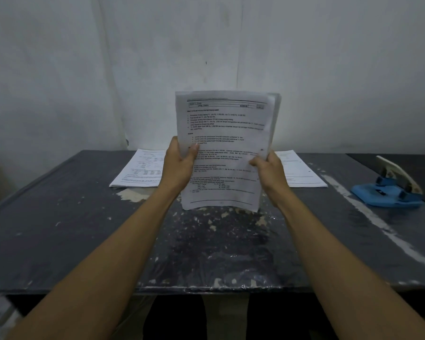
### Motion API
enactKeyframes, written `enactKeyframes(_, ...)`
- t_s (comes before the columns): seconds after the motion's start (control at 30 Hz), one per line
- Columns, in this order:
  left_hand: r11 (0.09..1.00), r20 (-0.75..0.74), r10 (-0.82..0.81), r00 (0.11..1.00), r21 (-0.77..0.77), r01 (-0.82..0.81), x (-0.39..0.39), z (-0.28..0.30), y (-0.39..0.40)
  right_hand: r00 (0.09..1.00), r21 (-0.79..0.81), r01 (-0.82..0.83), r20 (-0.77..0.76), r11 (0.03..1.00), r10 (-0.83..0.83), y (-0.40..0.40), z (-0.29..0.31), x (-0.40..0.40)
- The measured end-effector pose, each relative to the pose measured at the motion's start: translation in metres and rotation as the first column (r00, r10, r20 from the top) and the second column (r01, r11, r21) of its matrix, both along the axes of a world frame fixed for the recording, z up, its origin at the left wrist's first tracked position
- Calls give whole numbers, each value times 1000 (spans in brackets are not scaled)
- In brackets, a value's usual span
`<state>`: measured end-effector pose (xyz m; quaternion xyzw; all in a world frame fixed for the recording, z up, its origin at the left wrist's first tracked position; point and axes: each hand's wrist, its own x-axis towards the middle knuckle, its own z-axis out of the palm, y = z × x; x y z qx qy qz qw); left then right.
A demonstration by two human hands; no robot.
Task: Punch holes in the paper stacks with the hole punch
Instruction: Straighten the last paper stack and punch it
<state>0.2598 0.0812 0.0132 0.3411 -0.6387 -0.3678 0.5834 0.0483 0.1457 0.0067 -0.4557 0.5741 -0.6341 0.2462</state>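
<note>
A stack of printed sheets [225, 143] stands upright over the middle of the table, its lower edge just above or on the tabletop. My left hand [179, 165] grips its left edge, thumb on the front page. My right hand [270, 169] grips the right edge lower down. A blue hole punch [388, 190] with a cream lever sits at the far right of the table, well away from both hands. Two more paper stacks lie flat behind: one at the left [139, 171], one at the right [302, 171], each partly hidden by my hands.
The dark table [71, 229] is scuffed and flecked with pale paint, with a plastic film over its middle. A white wall rises right behind it. A second darker surface [422, 163] adjoins at the far right.
</note>
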Motion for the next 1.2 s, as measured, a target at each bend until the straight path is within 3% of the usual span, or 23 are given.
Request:
enactKeyframes(0.5, 1000, 35, -7, 999, 16, 7, 4, 3, 9, 999, 26, -42, -7, 999, 42, 12, 5, -2)
enactKeyframes(0.73, 995, -86, -92, 992, -36, 90, 10, 32, 13, 1000, -108, -16, 14, 994, 17, 19, 29, -4)
enactKeyframes(1.2, 995, -46, -95, 994, 0, 95, 9, 27, 13, 992, 31, -122, 29, 992, 121, 17, 26, -4)
